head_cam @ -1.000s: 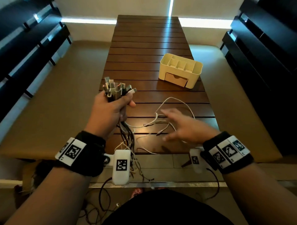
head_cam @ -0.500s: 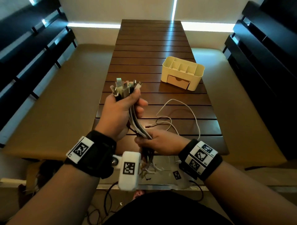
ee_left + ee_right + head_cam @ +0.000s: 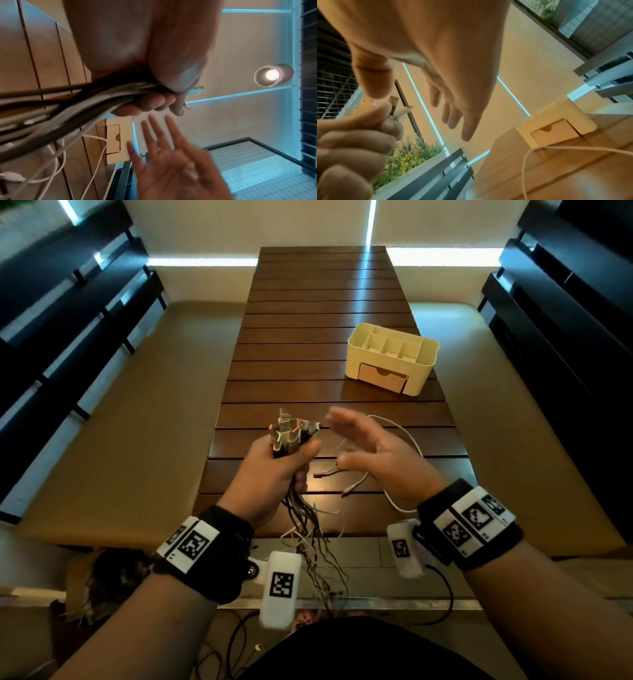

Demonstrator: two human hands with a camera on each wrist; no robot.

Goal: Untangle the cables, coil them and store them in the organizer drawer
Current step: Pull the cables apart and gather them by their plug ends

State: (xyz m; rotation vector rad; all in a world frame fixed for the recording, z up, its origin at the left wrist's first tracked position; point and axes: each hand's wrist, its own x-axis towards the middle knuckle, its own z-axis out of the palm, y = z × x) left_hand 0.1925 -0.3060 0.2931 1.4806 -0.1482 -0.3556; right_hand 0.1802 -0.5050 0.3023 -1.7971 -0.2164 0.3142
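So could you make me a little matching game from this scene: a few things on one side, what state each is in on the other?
Things:
1. left hand
2. right hand
3. organizer drawer
4. white cable

States:
A. closed
B. lying loose on the table
C. open, holding nothing
D. gripping a cable bundle

Pairs: 1-D, 2-C, 3-A, 4-B

head: you look down along the table (image 3: 318,337).
wrists: close, palm-side, both facing the far organizer (image 3: 118,139).
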